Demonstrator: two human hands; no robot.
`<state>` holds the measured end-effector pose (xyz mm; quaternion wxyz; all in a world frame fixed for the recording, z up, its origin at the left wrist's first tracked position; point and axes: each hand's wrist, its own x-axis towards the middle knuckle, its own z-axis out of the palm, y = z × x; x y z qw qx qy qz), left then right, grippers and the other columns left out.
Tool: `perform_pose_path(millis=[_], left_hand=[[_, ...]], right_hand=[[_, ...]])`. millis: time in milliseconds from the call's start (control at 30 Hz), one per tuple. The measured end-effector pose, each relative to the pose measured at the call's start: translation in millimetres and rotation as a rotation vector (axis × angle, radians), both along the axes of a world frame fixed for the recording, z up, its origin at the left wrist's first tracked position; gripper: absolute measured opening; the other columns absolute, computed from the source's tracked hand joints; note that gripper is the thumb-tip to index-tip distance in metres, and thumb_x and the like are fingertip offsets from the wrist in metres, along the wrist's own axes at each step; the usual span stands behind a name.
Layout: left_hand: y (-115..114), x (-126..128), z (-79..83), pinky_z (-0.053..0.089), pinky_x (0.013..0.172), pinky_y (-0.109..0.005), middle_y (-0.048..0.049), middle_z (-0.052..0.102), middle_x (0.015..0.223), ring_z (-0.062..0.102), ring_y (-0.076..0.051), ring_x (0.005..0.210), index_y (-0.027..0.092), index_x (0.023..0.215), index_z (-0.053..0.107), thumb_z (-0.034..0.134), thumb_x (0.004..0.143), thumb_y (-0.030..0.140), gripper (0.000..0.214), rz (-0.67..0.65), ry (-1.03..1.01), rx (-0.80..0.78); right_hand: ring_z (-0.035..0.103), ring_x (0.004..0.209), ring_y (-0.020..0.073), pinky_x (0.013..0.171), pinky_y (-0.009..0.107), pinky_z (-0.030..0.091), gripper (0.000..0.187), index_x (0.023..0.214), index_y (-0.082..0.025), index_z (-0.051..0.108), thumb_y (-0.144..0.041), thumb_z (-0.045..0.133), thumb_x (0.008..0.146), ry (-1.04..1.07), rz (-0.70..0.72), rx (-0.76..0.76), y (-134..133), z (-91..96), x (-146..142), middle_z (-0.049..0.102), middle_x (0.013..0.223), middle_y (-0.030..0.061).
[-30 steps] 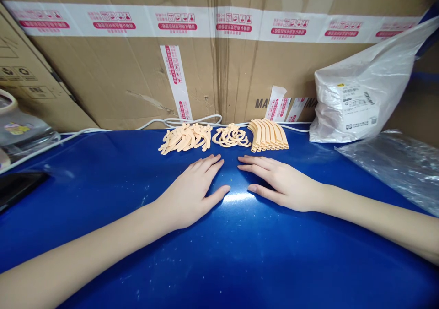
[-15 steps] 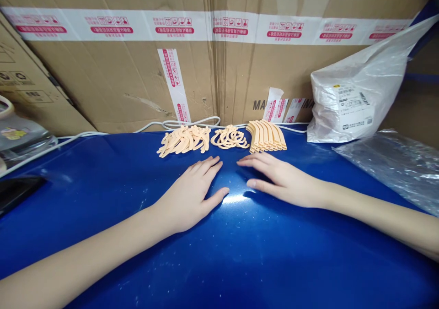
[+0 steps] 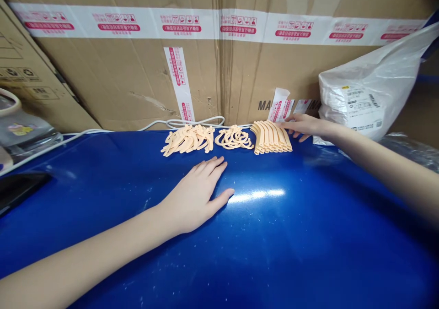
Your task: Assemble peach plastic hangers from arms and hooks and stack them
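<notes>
My left hand (image 3: 197, 192) lies flat on the blue table, fingers apart and nothing in it, just in front of a heap of beige curved strips (image 3: 188, 139). My right hand (image 3: 303, 125) reaches to the far right end of a row of beige curved hollow pieces (image 3: 272, 137). Its fingertips are at the last piece; whether they touch it I cannot tell. The fingers are loosely bent and apart. Between the heap and the row sits a small pile of beige hook-shaped pieces (image 3: 235, 138).
Cardboard boxes (image 3: 137, 75) with printed tape stand along the back. A white plastic parcel bag (image 3: 363, 98) is at the right, clear plastic film (image 3: 411, 149) beside it. A white cable (image 3: 147, 127) runs behind the pieces. A dark flat object (image 3: 20, 190) and a jar-like container (image 3: 20, 126) are at left.
My right hand has moved away from the middle, right and back to the end of the row of hollow pieces. My left hand stays put on the table; the view has shifted slightly.
</notes>
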<state>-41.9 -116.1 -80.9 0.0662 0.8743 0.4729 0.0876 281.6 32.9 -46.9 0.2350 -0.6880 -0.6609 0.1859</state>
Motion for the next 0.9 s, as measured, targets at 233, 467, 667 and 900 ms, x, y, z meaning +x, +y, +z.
perform_pose_path(millis=[233,467,667,900], left_hand=[[-1,0,0.4,0.027,0.115,-0.050,-0.0129,0.032,0.154,0.030,-0.030,0.141,0.012,0.145,0.037,0.036,0.095,0.054,0.065,0.002,0.001,0.003],[-2,-2,1.9,0.028,0.115,-0.050,-0.0137,0.033,0.153,0.030,-0.030,0.141,0.012,0.144,0.037,0.036,0.095,0.053,0.064,-0.006,0.000,0.006],[-2,-1,0.7,0.027,0.116,-0.049,-0.0126,0.033,0.154,0.030,-0.028,0.141,0.012,0.145,0.037,0.036,0.095,0.053,0.065,-0.005,0.010,0.008],[-2,-1,-0.9,0.027,0.116,-0.047,-0.0111,0.033,0.154,0.031,-0.027,0.141,0.012,0.145,0.037,0.036,0.095,0.053,0.065,0.001,0.009,0.016]], right_hand=[[0.065,0.073,0.0225,0.047,0.031,0.055,0.067,0.116,-0.014,0.057,-0.054,0.074,0.065,0.006,-0.051,-0.104,-1,-7.6,-9,0.067,0.093,0.0144],[0.065,0.069,0.0222,0.048,0.031,0.054,0.067,0.123,-0.011,0.053,-0.055,0.065,0.074,-0.088,-0.052,-0.067,-3,-5.2,-13,0.068,0.090,0.0144],[0.065,0.062,0.0229,0.056,0.035,0.052,0.060,0.117,-0.014,0.059,-0.056,0.064,0.075,-0.223,-0.054,-0.013,0,-5.6,-4,0.067,0.071,0.0073],[0.065,0.086,0.0217,0.075,0.038,0.053,0.037,0.115,-0.015,0.061,-0.041,0.059,0.088,-0.349,-0.067,0.051,-3,0.2,-5,0.067,0.101,0.0109]])
